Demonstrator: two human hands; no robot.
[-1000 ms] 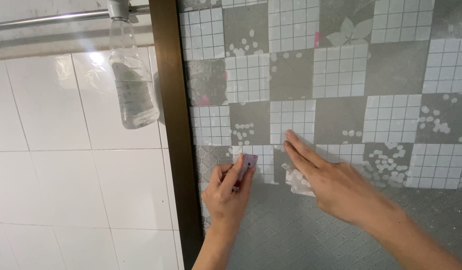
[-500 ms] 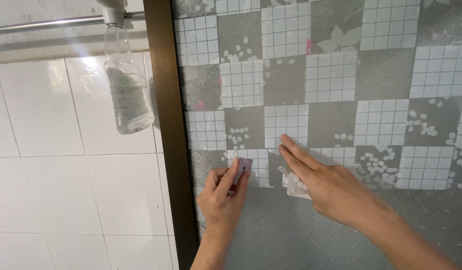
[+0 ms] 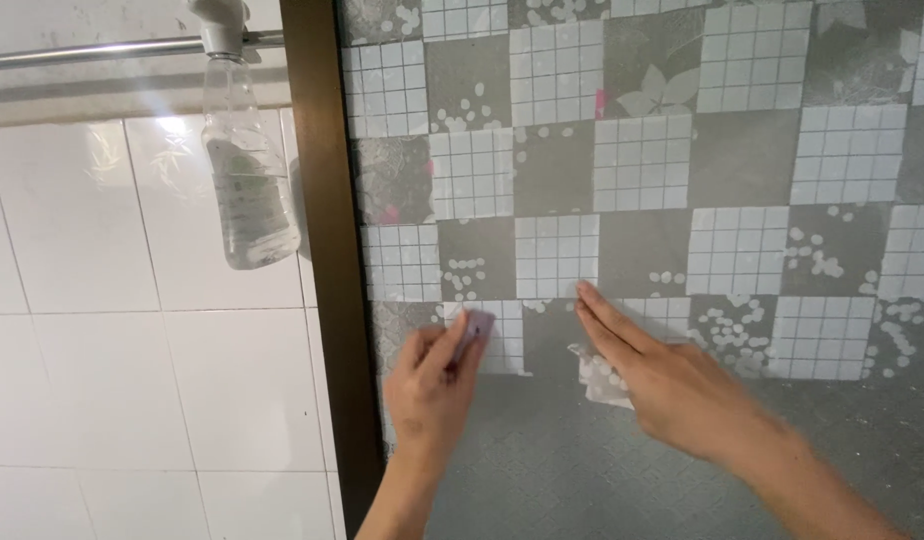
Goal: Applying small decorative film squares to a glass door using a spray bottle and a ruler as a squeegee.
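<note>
The left hand (image 3: 432, 385) pinches a small purple scraper (image 3: 474, 330) between thumb and fingers, its tip pressed to the lower edge of the checkered film (image 3: 642, 180) on the glass panel (image 3: 582, 470). The right hand (image 3: 672, 385) lies flat, fingers together, over a loose torn flap (image 3: 594, 375). Bare glass lies open below. A brown frame (image 3: 327, 250) borders the left; beyond it a spray bottle (image 3: 247, 190) hangs from a rail (image 3: 92, 52).

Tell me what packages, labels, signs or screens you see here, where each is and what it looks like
Spray bottle: hangs by its white trigger head from a metal rail at upper left, against white tiles; clear plastic, no label visible.
Patterned film: sticker-like covering on the glass panel, grey and white checks with dots and flowers, lower edge part peeled.
No signs or screens.
</note>
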